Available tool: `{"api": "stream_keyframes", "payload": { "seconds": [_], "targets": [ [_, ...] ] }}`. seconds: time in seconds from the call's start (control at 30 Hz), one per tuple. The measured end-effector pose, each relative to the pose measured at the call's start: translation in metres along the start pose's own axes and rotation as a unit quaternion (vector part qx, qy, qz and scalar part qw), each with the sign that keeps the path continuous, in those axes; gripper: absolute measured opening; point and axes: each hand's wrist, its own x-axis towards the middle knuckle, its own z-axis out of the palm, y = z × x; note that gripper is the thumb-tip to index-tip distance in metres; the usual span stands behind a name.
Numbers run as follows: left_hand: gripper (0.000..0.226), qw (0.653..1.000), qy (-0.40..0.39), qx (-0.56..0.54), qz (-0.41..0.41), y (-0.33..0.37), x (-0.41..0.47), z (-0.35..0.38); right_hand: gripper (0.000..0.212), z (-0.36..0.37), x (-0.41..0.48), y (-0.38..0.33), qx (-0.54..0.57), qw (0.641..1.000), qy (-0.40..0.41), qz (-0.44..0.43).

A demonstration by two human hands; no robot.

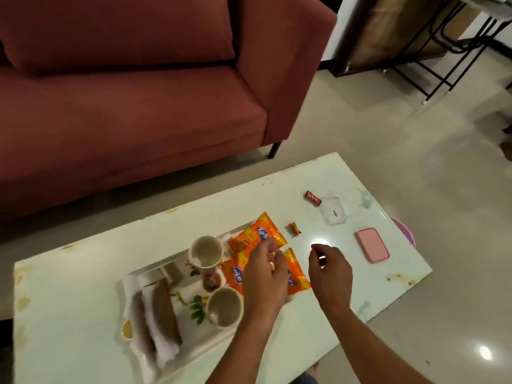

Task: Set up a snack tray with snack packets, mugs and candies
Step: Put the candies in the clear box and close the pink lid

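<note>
Left hand (266, 275) over the orange packets (256, 238), fingers pinched narrow, something small seems held at the fingertips, can't tell what. Right hand (329, 268) just right of them, loosely curled, empty. Packets lie at the tray's (194, 345) right end, one overhanging the rim onto the counter (83, 286). Foil: light, crinkly, slippery; take by a crimped edge, don't squeeze the middle. Two mugs (206, 252) upright on tray, ceramic, rigid, likely breakable; grip by the body. Folded cloth (163, 328) at tray's left end, soft. Two wrapped candies (295, 228) loose on counter toward its right end, well apart, tiny, pinch by the twist. Clear dish (333, 212) and pink case (372, 245) near right edge.
</note>
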Motion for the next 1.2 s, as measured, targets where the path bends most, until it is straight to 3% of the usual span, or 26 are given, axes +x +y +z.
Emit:
{"api": "stream_keyframes", "payload": {
  "seconds": [0.13,0.33,0.5,0.7,0.8,1.0,1.2],
  "targets": [
    [0.03,0.998,-0.039,0.037,-0.025,0.007,0.023,0.084,0.025,-0.023,0.055,0.068,-0.084,0.991,-0.084,0.054],
    [0.035,0.985,-0.004,0.166,-0.044,-0.002,0.086,0.177,0.033,-0.028,0.115,0.125,-0.166,0.969,-0.185,0.004],
    [0.039,0.959,0.049,0.273,-0.059,-0.02,0.12,0.204,0.028,-0.012,0.132,0.15,-0.215,0.948,-0.231,-0.048],
    [0.043,0.936,0.052,0.338,-0.079,-0.04,0.136,0.219,0.025,0.002,0.136,0.172,-0.213,0.937,-0.265,-0.075],
    [0.038,0.928,0.062,0.36,-0.068,-0.047,0.138,0.221,0.025,0.0,0.141,0.174,-0.192,0.943,-0.256,-0.088],
    [0.029,0.928,0.081,0.357,-0.073,-0.046,0.138,0.222,0.017,-0.018,0.198,0.137,-0.061,0.99,-0.109,-0.068],
    [0.035,0.956,0.106,0.269,0.05,0.009,0.153,0.253,0.026,-0.012,0.264,0.127,-0.046,0.995,-0.081,-0.029]
  ]
}}
